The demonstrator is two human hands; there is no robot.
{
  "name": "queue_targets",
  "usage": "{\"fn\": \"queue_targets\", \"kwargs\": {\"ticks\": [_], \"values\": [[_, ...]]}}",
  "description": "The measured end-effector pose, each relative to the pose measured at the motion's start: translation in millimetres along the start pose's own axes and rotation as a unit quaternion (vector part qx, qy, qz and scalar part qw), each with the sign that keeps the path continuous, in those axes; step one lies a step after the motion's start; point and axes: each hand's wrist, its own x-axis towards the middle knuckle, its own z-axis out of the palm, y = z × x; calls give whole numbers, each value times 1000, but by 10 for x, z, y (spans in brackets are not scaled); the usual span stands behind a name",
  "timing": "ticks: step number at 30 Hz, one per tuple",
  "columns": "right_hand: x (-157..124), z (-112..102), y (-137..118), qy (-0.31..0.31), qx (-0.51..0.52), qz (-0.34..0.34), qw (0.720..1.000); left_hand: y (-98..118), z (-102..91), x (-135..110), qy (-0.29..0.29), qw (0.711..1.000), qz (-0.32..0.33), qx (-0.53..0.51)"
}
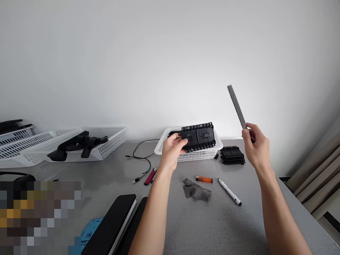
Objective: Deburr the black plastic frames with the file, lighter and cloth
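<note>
Between thumb and fingers, my left hand grips a black plastic panel with toothed long edges, raised in front of a white basket. My right hand is closed round the lower end of a flat grey metal file, which points up and slightly left, apart from the panel. A stack of similar black panels lies on the table beside the basket, left of my right hand. More black parts show inside the basket, partly hidden by the panel and my left hand.
On the grey table lie an orange lighter, a white marker, a dark cloth scrap and a USB cable. A black notebook is at front left. White baskets stand along the wall; a curtain hangs right.
</note>
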Motion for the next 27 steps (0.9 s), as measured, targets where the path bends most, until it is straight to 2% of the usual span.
{"fn": "queue_targets", "kwargs": {"ticks": [3,6,9,14,20,27], "values": [[-28,10,-101,-73,82,-48,993,10,25,-19,-14,1000,-3,16],[-70,32,-192,-147,61,-72,985,20,52,-42,-30,999,-1,30],[-112,76,-256,-191,37,-71,978,14,72,-59,-44,998,3,47],[-176,188,-317,-176,11,-17,984,-42,100,-64,-42,997,22,67],[-247,320,-361,-123,14,32,992,-51,166,-95,-35,997,35,62],[-229,323,-315,-152,55,33,986,-6,182,-115,-37,997,18,63]]}}
